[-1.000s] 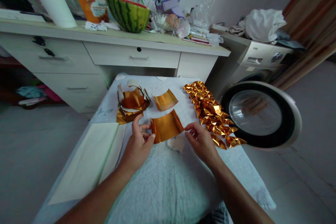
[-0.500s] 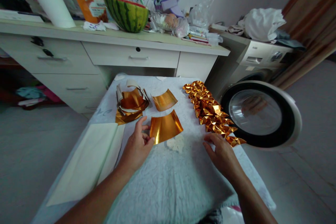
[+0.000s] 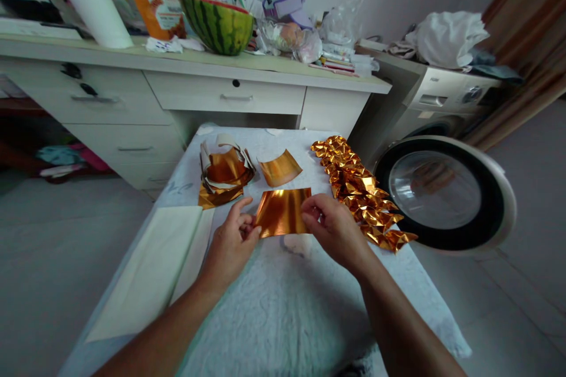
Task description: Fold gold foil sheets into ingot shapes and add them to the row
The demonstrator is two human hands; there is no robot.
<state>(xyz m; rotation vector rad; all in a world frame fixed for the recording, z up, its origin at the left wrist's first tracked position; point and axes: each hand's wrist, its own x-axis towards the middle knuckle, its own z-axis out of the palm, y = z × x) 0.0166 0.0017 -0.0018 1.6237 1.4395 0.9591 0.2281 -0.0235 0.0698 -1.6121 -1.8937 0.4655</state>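
Note:
A shiny gold foil paper sheet [image 3: 283, 212] is held between both hands, just above the cloth. My left hand [image 3: 233, 234] pinches its left edge, and my right hand [image 3: 331, 221] has thumb and fingers closed on its right edge. Behind it lies a second, curled gold foil sheet [image 3: 280, 169]. To the left of that, a curled stack of foil sheets [image 3: 226, 168] rests with pale backing showing. Rows of folded gold foil pieces [image 3: 360, 188] run along the right side, beyond my right hand.
A cloth-covered table [image 3: 265, 306] bears everything, with folded pale paper [image 3: 145, 271] along its left. Behind stands a desk with drawers [image 3: 230, 97], carrying a half watermelon [image 3: 216, 26]. The washing machine's open round door [image 3: 435, 188] juts out by the table's right edge.
My right hand has moved left from beside the folded pieces and taken the right edge of the foil sheet. The sheet now looks flatter; my left hand keeps its grip.

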